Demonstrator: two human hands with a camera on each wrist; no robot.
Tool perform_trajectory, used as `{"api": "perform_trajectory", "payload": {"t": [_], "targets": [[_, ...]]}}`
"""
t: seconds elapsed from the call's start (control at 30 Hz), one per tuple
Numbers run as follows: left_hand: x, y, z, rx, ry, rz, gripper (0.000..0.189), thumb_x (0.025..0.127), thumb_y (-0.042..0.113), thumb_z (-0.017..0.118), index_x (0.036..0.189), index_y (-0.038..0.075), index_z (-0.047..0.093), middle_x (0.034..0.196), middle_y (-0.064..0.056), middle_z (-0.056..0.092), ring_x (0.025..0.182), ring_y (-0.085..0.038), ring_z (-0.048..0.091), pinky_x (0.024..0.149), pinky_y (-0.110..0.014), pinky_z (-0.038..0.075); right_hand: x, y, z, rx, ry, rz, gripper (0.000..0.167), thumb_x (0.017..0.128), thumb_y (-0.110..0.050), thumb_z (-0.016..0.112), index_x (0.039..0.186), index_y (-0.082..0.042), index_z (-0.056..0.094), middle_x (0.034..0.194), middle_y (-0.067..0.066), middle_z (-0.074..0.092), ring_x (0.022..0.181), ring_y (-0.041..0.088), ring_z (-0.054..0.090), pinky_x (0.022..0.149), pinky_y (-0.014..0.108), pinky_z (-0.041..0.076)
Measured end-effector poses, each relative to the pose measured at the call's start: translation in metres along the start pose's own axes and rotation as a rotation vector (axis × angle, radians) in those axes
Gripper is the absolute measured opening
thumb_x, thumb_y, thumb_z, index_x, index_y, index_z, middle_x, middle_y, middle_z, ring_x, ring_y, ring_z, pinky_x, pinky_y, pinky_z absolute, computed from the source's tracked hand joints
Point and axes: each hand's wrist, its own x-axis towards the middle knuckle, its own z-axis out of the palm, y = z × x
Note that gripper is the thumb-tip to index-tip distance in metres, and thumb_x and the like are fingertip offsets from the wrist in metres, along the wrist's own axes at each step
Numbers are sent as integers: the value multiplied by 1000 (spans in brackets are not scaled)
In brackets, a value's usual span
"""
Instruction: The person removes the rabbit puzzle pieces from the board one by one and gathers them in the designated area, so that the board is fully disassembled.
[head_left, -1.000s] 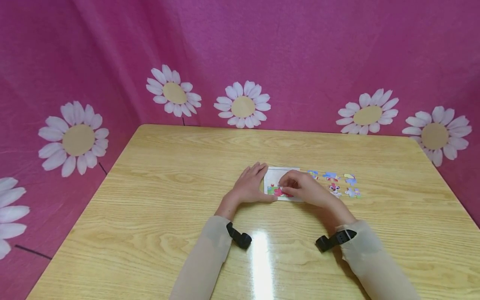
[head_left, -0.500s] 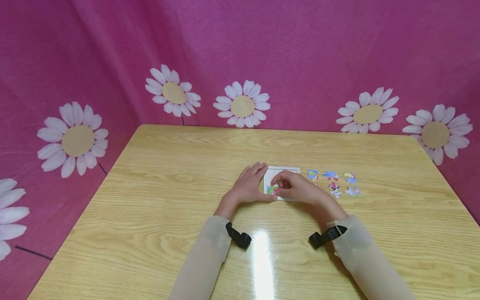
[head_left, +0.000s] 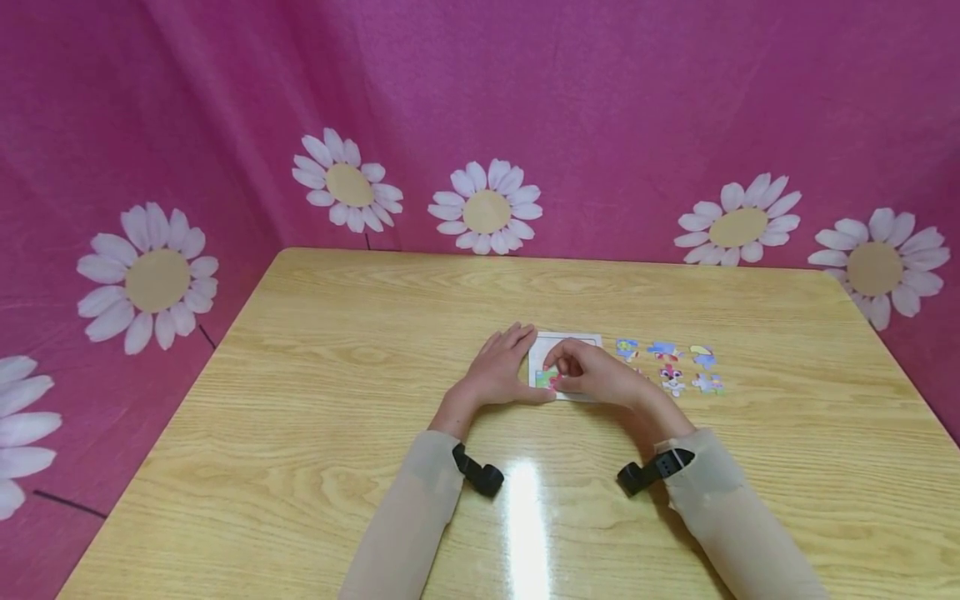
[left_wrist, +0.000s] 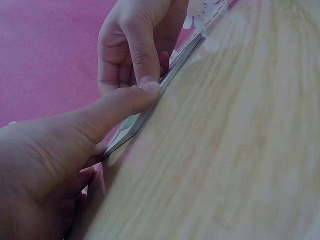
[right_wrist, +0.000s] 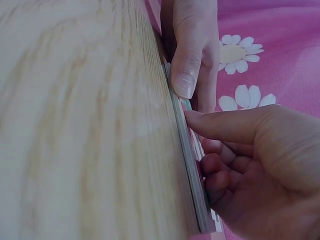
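The grip of the right hand [head_left: 596,373], fingers curled and thumb close to them, pinches a pink puzzle piece [head_left: 555,381] in the near part of a white tray [head_left: 536,357], just beside a green piece [head_left: 542,379]. The left hand [head_left: 497,373] spreads straight fingers along the tray's left side, thumb at its near edge. Loose pieces [head_left: 671,379] lie right of the tray on the wood-grain worktop [head_left: 360,350]. Beyond is a pink backdrop [head_left: 600,108] with white flowers [head_left: 485,212].
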Motion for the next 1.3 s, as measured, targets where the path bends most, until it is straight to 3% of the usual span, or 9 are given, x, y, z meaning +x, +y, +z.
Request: {"api": "perform_trajectory", "payload": {"t": [0.33,0.6,1.13,1.3], "targets": [[0,-2,1,4,3,5,105,79,57,73,158,13,18,165,-1,19,156,-17,6,129,-37,3,-3,2,2,24,54,-47,23,89,-1,68,110,-3,59,87,9,55,74,13,47,64,19,41],[1,-1,0,9,-1,-7,106,79,58,73,158,14,18,165,0,19,156,-17,5,129,-38,3,-6,3,3,65,93,-41,16,94,-3,61,109,-8,61,93,11,65,79,15,58,65,20,49],[1,-1,0,7,3,6,105,79,57,73,157,13,19,165,-1,20,156,-17,6,129,-39,3,-8,-2,6,22,163,-106,13,92,-2,63,104,-8,64,87,10,69,73,10,60,59,19,49],[1,0,0,3,1,2,105,78,57,73,157,13,20,165,-1,20,156,-18,6,129,-39,3,-9,3,6,59,178,-104,14,93,-3,63,106,-8,65,87,11,69,73,10,61,59,19,50]]}}
